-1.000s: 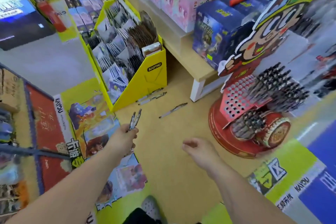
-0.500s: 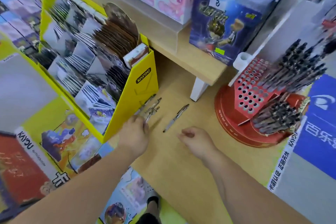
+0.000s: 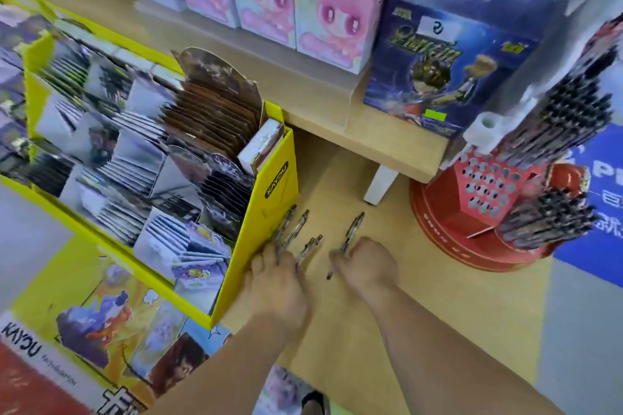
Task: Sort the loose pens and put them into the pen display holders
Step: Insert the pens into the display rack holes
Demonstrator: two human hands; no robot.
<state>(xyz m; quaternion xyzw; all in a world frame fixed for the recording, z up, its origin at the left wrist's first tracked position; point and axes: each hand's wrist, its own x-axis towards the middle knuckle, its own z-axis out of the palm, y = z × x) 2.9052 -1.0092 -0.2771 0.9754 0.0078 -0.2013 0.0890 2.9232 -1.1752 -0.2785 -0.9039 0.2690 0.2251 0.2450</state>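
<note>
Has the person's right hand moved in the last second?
Yes. The right hand moved forward, toward the white shelf leg, and its fingers now curl round the lone pen.

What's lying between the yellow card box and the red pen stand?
Several loose pens on the wooden surface, the left hand and right hand gripping some; head view.

We're bringing the left hand [image 3: 274, 283] down from mid-air to the tabletop [image 3: 337, 185]. The pair of pens [image 3: 308, 249] in its grip is now lying low ahead of its knuckles, and its fingertips [image 3: 269, 251] are reaching the two loose pens [image 3: 291, 227] just beyond. We're moving the right hand [image 3: 367, 268] forward too. It was hovering short of the single pen [image 3: 349, 239]; now its fingers [image 3: 338, 259] are pinching it.
</note>
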